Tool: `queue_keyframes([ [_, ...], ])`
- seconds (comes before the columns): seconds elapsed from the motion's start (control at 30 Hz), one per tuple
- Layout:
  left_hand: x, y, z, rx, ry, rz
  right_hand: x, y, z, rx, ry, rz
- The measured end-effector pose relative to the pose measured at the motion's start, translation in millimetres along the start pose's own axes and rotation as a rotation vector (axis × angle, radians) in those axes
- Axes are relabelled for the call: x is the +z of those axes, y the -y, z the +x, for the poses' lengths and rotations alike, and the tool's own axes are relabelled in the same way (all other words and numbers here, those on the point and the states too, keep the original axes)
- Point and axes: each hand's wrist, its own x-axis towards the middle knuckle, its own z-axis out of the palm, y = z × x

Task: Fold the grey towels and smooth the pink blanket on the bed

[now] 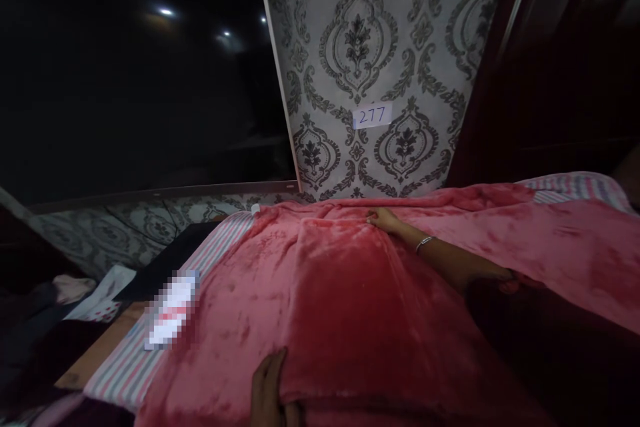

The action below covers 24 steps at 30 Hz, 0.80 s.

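Observation:
A plush red-pink blanket lies spread out, with a darker panel folded over in the middle. My right hand, with a silvery bangle at the wrist, reaches to the far edge of the folded panel and pinches it. Close to me, my left hand grips the near left corner of the same panel, its fingers bent over the fabric. Part of that hand is cut off by the bottom of the view. Under the blanket, a striped sheet shows along the left side.
Behind the bed stands a patterned wall bearing a paper label marked 277. A large dark screen rises at the left. A blurred white item lies on the left edge; cloths and a brown board lie beyond it.

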Motion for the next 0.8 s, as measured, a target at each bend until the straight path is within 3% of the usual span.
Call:
queue_keyframes([
  [0.17,-0.3,5.1,1.8,0.027,-0.002,-0.029,-2.7,14.7,-15.5,0.036,-0.092,-0.074],
  [0.27,1.1,9.4,1.4,0.043,-0.004,-0.041,1.4,28.4,-36.7,-0.057,-0.138,-0.122],
  [0.37,2.5,12.7,-0.6,0.032,0.008,-0.024,21.7,33.4,-62.9,-0.163,-0.066,-0.23],
  [0.5,1.9,12.2,0.8,0.065,0.02,0.028,43.4,26.0,-80.3,-0.14,0.06,-0.356],
  [0.7,-3.9,0.5,13.5,0.185,0.032,0.072,26.0,24.5,-78.1,-0.125,0.081,-0.195],
  [0.8,-8.1,-2.4,18.1,0.169,0.089,0.051,13.2,17.1,-97.5,-0.067,0.023,-0.15],
])
